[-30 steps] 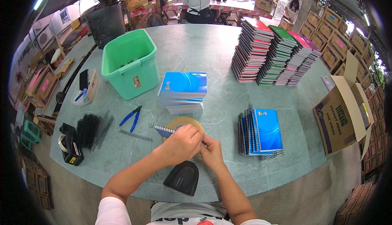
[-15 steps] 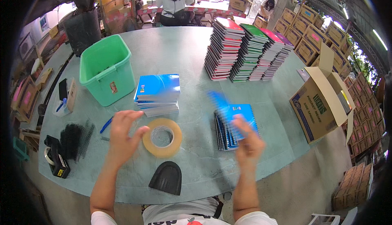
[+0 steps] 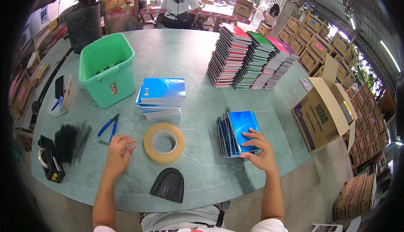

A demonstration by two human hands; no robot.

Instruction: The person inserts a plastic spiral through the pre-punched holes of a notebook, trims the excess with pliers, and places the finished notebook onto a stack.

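Observation:
My right hand (image 3: pixel 261 151) rests on a blue spiral notebook (image 3: pixel 240 124), fingers spread over its cover and thumb at the near edge. That notebook tops a pile of spiral-bound notebooks (image 3: pixel 225 141). My left hand (image 3: pixel 118 154) hovers over the table, fingers loosely bent and apart, with nothing visible in them. Just beyond it lie blue-handled pliers (image 3: pixel 110 126) and a short black wire coil (image 3: pixel 103 142). A large roll of clear tape (image 3: pixel 180 143) lies between my hands. Farther back stands a stack of unbound blue notebooks (image 3: pixel 162 89).
A green bin (image 3: pixel 111 91) stands back left. Black spiral coils (image 3: pixel 71 143) lie beside a tape dispenser (image 3: pixel 51 164). A black rounded pad (image 3: pixel 168 185) sits near me. Tall notebook stacks (image 3: pixel 233 55) and an open carton (image 3: pixel 313 122) stand right. Another person (image 3: pixel 179 4) sits beyond.
My right hand has brought the blurred blue notebook down onto the spiral-bound pile. My left hand has drawn down and its fingers have bent; the pliers now show fully.

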